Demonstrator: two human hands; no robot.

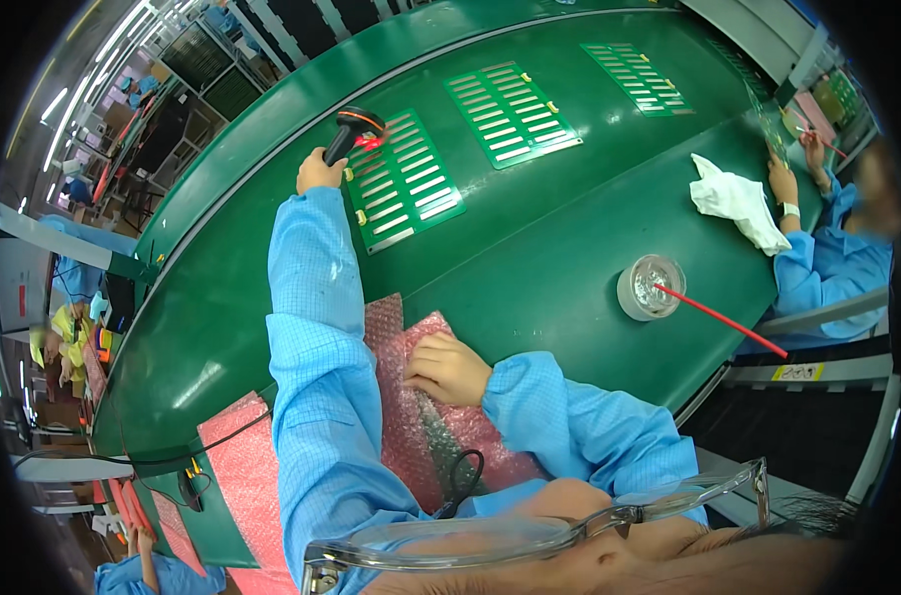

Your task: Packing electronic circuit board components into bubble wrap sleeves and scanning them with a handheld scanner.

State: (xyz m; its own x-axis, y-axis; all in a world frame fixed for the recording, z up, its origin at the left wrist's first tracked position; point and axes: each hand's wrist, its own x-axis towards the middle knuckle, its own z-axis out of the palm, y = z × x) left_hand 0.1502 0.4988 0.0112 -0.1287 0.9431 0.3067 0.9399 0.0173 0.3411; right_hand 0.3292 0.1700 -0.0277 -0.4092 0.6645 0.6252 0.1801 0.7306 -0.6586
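The left hand [318,173] has its fingers wrapped round the handle of a black and orange scanner [358,127], and most of those fingers are hidden from us. The right hand [450,369] has its fingers bent over pink bubble wrap [396,426]. The tips are tucked out of sight, so I cannot tell if they pinch it or just rest on it. Lower down, a see-through, greenish strip shows in the wrap, but what is under it is hard to make out.

The scanner is over the top left corner of the nearest green board [407,183], hiding a bit of it, and a red light glows there. That board lies flat on the green table [569,238]. Two more boards lie farther right, the middle one [513,116] and the far one [637,81]. A clear cup [652,288] holds a red stick [728,324], near a crumpled white cloth [735,205]. At the right, a co-worker is partly cut off by the dark rim. Glasses [460,548] cover things at the bottom
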